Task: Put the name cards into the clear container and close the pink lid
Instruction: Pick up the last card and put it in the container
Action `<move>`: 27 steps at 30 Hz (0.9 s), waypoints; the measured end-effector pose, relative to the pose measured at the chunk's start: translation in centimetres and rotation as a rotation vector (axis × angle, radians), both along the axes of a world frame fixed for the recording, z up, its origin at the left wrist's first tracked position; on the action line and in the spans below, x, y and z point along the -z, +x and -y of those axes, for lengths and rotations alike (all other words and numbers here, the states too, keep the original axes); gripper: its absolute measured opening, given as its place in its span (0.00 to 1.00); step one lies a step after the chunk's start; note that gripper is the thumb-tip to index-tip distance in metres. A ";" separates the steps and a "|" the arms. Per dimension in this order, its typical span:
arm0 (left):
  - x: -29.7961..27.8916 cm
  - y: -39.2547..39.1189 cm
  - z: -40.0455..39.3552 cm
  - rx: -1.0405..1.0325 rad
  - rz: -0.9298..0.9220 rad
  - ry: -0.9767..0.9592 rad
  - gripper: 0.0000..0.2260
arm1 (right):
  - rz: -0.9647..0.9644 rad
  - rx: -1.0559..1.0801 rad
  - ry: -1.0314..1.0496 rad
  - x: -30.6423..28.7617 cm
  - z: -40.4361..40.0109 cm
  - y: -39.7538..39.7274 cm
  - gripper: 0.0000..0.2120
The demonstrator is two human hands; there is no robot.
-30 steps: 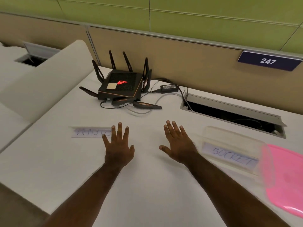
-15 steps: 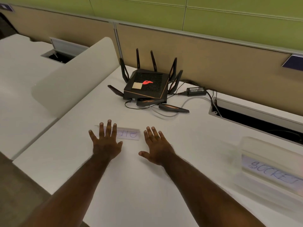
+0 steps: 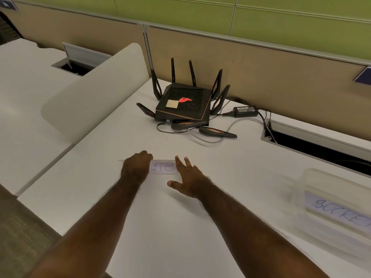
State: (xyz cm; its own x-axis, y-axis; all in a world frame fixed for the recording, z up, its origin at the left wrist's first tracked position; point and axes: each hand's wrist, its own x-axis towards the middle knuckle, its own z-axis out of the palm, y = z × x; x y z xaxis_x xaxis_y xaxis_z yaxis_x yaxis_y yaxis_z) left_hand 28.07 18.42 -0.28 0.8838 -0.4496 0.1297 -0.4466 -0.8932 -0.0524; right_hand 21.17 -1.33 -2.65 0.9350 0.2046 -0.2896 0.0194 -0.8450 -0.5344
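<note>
Two bare arms reach in from the bottom of the frame over a white desk (image 3: 180,227). In the middle of the frame, a white name card (image 3: 163,167) lies flat on the desk with blue letters on it. The left hand (image 3: 137,167) lies on the left part of the card with its fingers curled over the far edge. I cannot tell if it is pinching the card. The right hand (image 3: 187,179) is spread wide and flat, and its fingers touch the right end of the card.

At the right edge of the frame sits the clear container (image 3: 331,189), blurry, well apart from the hands. A second card (image 3: 339,212) with "SOCKE" in blue shows through its side. A black router (image 3: 183,106) with a red glowing mark sits in the upper middle.
</note>
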 end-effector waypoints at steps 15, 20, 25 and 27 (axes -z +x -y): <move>-4.3 -4.8 8.1 -0.132 -0.024 -0.695 0.09 | -0.155 0.230 0.461 -4.1 12.0 -4.0 0.46; -6.9 -7.2 15.3 -0.288 -0.484 -1.174 0.09 | -0.233 0.262 0.717 -7.5 16.2 -6.4 0.38; -7.9 -10.1 21.5 -0.125 -0.860 -1.604 0.08 | -0.227 0.300 0.770 -10.2 20.7 -10.3 0.21; -8.1 -11.3 24.0 -0.045 -0.971 -1.649 0.08 | -0.222 0.330 0.801 -10.9 22.9 -12.2 0.21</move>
